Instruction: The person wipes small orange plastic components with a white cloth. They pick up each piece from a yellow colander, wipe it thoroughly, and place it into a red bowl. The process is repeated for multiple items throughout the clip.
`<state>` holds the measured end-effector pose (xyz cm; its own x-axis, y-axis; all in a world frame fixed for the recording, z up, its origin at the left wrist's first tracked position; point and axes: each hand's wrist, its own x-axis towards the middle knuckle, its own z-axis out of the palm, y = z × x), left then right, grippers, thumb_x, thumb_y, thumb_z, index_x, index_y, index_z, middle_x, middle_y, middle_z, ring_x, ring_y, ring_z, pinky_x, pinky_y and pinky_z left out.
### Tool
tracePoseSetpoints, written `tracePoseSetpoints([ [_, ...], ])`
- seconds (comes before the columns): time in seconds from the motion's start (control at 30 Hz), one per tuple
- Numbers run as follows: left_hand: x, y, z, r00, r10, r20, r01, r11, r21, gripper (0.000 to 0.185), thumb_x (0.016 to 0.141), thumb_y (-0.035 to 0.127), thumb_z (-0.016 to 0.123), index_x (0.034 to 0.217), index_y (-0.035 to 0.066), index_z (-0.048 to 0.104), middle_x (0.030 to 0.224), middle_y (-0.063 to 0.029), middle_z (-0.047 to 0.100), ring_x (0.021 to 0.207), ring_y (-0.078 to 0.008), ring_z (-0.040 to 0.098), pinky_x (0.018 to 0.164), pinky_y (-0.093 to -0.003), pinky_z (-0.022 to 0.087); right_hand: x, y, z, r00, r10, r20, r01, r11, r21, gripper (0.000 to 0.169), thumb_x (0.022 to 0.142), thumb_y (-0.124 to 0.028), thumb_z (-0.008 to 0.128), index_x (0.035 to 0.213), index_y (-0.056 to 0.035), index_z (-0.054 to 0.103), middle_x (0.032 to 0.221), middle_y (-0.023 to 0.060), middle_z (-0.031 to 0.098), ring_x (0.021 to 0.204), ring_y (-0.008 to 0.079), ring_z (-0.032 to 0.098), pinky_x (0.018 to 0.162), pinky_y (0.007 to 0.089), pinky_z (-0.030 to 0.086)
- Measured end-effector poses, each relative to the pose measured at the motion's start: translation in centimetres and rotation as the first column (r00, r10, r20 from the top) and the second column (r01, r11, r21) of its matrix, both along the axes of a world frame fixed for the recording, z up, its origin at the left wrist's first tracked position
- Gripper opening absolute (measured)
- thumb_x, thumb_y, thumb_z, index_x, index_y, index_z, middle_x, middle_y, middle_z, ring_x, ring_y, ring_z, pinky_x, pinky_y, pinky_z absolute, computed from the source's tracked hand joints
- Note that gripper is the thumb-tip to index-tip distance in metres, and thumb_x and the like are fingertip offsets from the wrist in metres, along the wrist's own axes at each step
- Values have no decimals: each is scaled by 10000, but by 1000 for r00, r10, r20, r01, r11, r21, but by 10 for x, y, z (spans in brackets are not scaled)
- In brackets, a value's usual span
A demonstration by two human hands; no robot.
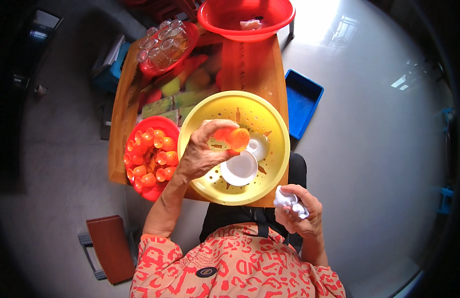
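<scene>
Between the thumb and fingers of my left hand (204, 151) is an orange plastic cup (240, 139), held above a yellow plastic basin (278, 164) with holes in its bottom. Inside that basin are a white bowl (239, 169) and another rounded white piece (262, 145), partly covered by the bowl and the cup. My right hand (308, 214) grips a crumpled white cloth (289, 201) just off the table's front right corner. To the left of the basin, a red plate (155, 193) carries several small orange cups (166, 158) lying on their sides in a ring.
The wooden table (120, 149) bears a red dish (189, 46) of glass cups (166, 44) and, at the back, a red basin (215, 22) with a wet-looking cloth (251, 25). A blue tray (302, 104) sits right of the table. A brown-topped stool (112, 249) stands lower left.
</scene>
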<state>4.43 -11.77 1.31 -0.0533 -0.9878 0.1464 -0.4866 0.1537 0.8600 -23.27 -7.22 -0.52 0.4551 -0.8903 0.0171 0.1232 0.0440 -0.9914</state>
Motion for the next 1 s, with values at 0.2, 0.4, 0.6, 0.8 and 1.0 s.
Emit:
tracePoseSetpoints([
  [0.2, -1, 36, 26, 895, 37, 445, 93, 959, -266, 444, 612, 29, 768, 1029, 106, 633, 984, -60, 618, 970, -276, 553, 865, -383, 460, 3, 15, 1, 1000, 12, 1, -12, 998, -67, 286, 842, -91, 634, 1095, 19, 556, 905, 89, 602, 773, 124, 602, 660, 226, 464],
  [0.4, -9, 52, 29, 729, 115, 674, 143, 939, -314, 455, 593, 10, 758, 1017, 137, 652, 998, -51, 621, 977, -289, 562, 842, -393, 488, 0, 33, 2, 998, 20, 67, -21, 1000, 9, 292, 856, -130, 644, 1090, 20, 553, 908, 75, 598, 755, 98, 577, 645, 219, 457],
  [0.6, -14, 52, 31, 693, 88, 715, 181, 940, -291, 468, 602, 31, 760, 1040, 168, 667, 974, -44, 612, 918, -275, 562, 799, -364, 506, 3, 41, 1, 997, -41, 70, 37, 998, 47, 355, 843, -131, 669, 1127, 7, 504, 914, 68, 584, 759, 83, 563, 646, 204, 450],
  [0.8, 1, 54, 16, 997, -75, 6, 75, 994, 81, 486, 658, 57, 782, 1118, 100, 629, 1039, -47, 610, 985, -194, 562, 882, -334, 473, 9, 32, 5, 989, -24, 146, 4, 991, 132, 340, 843, -81, 655, 1120, 2, 477, 909, 63, 573, 747, 67, 547, 652, 189, 441],
  [1.0, -10, 81, -5, 661, 79, -746, 205, 938, 281, 548, 728, 71, 774, 1209, 35, 514, 1097, -61, 589, 1039, -144, 558, 929, -289, 451, 37, -10, 22, 999, 4, 54, 13, 949, -314, 270, 728, 82, 650, 973, -33, 648, 928, 74, 574, 841, 164, 575, 720, 246, 452],
])
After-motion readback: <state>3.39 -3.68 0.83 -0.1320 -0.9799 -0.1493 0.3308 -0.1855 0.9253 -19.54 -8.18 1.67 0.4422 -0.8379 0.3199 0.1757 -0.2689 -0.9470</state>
